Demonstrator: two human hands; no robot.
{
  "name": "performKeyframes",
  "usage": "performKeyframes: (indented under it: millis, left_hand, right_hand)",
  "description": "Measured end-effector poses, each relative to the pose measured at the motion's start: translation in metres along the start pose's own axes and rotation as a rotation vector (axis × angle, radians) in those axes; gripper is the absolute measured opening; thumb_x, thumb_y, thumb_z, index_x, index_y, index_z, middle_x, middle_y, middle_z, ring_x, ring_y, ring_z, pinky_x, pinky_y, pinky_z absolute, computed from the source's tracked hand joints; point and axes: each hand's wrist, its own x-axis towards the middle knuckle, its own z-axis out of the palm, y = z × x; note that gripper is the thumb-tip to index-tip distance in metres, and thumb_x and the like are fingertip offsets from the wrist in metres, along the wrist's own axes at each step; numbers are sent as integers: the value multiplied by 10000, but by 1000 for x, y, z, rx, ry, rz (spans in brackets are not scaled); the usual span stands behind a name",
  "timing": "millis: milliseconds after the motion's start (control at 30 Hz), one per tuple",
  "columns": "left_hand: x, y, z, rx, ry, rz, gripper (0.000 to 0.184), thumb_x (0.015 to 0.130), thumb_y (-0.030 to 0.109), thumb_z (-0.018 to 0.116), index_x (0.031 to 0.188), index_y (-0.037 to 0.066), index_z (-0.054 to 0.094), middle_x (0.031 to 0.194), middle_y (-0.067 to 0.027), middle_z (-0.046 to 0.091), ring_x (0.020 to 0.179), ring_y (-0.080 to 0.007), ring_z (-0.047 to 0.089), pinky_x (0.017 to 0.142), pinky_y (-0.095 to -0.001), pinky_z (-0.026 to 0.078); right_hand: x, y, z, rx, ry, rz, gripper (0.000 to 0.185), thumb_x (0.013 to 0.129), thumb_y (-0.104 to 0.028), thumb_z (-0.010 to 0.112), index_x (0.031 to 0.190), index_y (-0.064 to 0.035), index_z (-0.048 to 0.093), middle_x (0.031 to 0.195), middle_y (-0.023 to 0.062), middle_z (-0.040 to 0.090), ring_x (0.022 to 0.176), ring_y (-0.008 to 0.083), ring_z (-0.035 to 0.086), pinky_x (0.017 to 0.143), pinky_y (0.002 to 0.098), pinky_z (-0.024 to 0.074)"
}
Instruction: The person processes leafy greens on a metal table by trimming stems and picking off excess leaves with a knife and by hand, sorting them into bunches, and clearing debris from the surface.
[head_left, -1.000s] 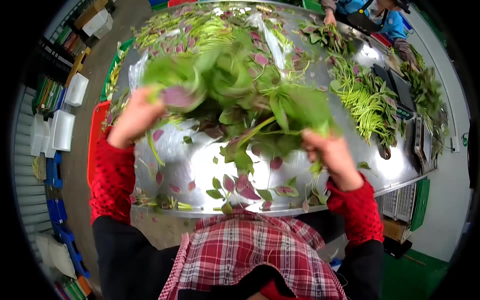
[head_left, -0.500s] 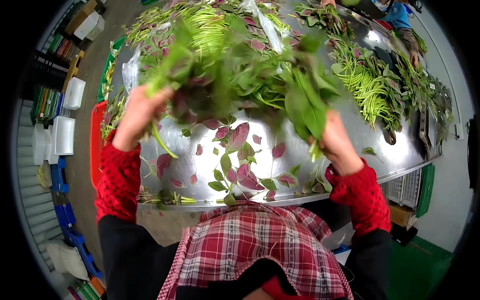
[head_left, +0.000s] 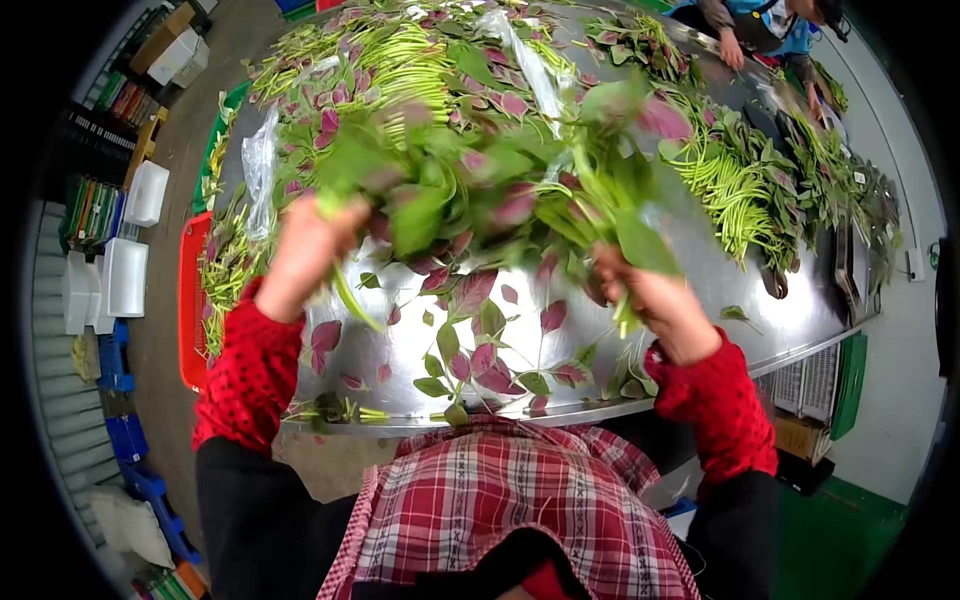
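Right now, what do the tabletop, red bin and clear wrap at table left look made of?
Tabletop: smooth metal, probably stainless steel; silvery, bright glare. Red bin: likely plastic, smooth; uniform colour, rounded corner. Clear wrap: glossy film, probably plastic; crinkled highlights.

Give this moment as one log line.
left hand: grips leafy stems | right hand: grips leafy bunch | below: loose leaves on metal table | far right: another person

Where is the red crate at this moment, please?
In the head view, the red crate sits at the left edge of the metal table, left of the left hand and nearer the person than a green crate.
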Motion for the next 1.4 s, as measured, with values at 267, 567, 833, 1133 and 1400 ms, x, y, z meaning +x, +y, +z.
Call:
performKeyframes:
  millis: [267,567,833,1133,1400]
  left_hand:
    - [6,4,7,-399,210,-119,200,888,235,641,873,55,557,584,5,501,470,-90,460,438,-234,351]
    - [-90,-64,147,-828,-107,-530,173,834,121,698,939,14,612,757,-69,623,582,-144,595,528,-274,483]
    - [-109,-75,164,-853,-390,-497,319,846,108,690,1126,-26,618,961,-71,671,840,-120,623,717,-254,503]
    - [-119,-75,175,-803,-409,-407,352,813,51,692,1146,-9,598,1016,-53,656,904,-133,617,785,-283,496]
    - [-118,-61,168,-900,-255,-443,318,722,-62,646,1036,-29,609,870,-80,655,712,-166,637,636,-276,521]
  right_hand:
    - [25,-1,-15,28,47,56,138,869,-138,589,772,-41,574,614,18,556,460,90,475,429,220,352]
    - [-8,99,81,190,-190,221,145,845,-53,636,979,-1,624,753,54,638,607,132,591,550,280,491]
    - [-33,134,77,58,-394,31,466,810,10,646,1238,11,460,1092,99,626,965,190,607,805,319,506]
    - [-47,143,88,-397,-357,-350,529,843,-111,665,1300,13,428,1242,199,501,1228,257,432,1006,370,379]
    - [-27,99,59,-161,-183,17,234,878,-177,656,975,34,631,869,74,649,764,124,601,688,260,490]
